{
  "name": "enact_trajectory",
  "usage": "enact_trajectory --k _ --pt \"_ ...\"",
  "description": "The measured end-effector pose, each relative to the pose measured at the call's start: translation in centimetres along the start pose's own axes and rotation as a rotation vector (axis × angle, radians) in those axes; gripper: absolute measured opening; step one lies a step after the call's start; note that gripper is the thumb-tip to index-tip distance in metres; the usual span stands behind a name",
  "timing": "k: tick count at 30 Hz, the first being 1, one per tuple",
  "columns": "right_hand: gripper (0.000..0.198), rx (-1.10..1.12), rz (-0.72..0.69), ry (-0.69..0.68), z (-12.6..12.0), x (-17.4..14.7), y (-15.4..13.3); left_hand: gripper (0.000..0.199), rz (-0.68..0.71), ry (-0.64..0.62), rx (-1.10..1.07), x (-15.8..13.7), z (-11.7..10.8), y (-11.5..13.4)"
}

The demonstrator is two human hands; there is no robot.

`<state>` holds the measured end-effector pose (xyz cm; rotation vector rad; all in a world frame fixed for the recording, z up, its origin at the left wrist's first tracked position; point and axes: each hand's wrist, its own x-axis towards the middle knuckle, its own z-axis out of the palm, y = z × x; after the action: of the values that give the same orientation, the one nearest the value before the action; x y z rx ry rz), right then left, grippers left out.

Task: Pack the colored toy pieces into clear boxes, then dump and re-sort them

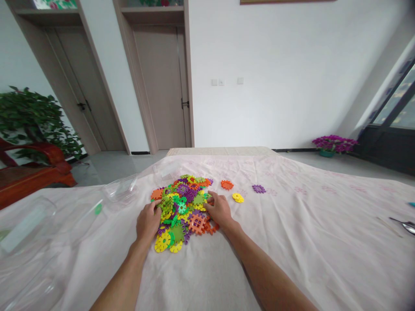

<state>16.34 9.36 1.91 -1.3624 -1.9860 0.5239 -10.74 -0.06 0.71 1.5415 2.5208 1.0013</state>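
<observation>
A heap of plastic interlocking pieces (186, 193), square and round, in purple, green, yellow and orange, lies on the cloth in front of me. At its left side my left hand (148, 221) has its fingers bent around the edge of a tilted olive-green square piece (167, 204). My right hand (221, 210) rests against the right side, fingers apart, the tips by another green square piece (199, 199). Beyond that hand lie three loose pieces: an orange square (227, 185), a yellow disc (237, 198) and a purple square (258, 188).
Clear plastic containers (120, 190) stand along the table's left side. Scissors (407, 227) lie at the far right on the pale tablecloth (311, 233). Past the table are a wooden chair (42, 166), a leafy plant (30, 123), doors and a pot of purple flowers (335, 144).
</observation>
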Motion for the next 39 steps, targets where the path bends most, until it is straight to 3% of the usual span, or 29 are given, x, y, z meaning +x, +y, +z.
enact_trajectory --k 5,15,21,26,34,39 --pt "0.056 0.045 -0.026 0.003 0.3 -0.1 0.0 0.038 0.005 0.003 0.003 0.0 0.0 0.1" --pt "0.040 0.208 -0.059 0.009 1.0 0.2 0.3 0.038 0.005 -0.004 -0.008 0.0 -0.1 0.1" --pt "0.033 0.019 -0.142 0.042 -0.2 -0.4 0.0 0.038 0.004 -0.004 -0.007 0.0 0.0 0.0" --pt "0.045 -0.011 -0.254 -0.047 -1.2 -0.7 0.0 0.037 0.000 -0.012 -0.007 0.0 -0.1 0.0" --pt "0.052 0.091 -0.295 -0.094 -1.0 -0.8 0.1 0.038 -0.007 -0.013 -0.008 -0.1 -0.1 0.2" --pt "0.056 0.114 -0.345 -0.206 -1.5 -0.9 0.4 0.039 -0.004 -0.014 -0.002 -0.1 -0.3 0.3"
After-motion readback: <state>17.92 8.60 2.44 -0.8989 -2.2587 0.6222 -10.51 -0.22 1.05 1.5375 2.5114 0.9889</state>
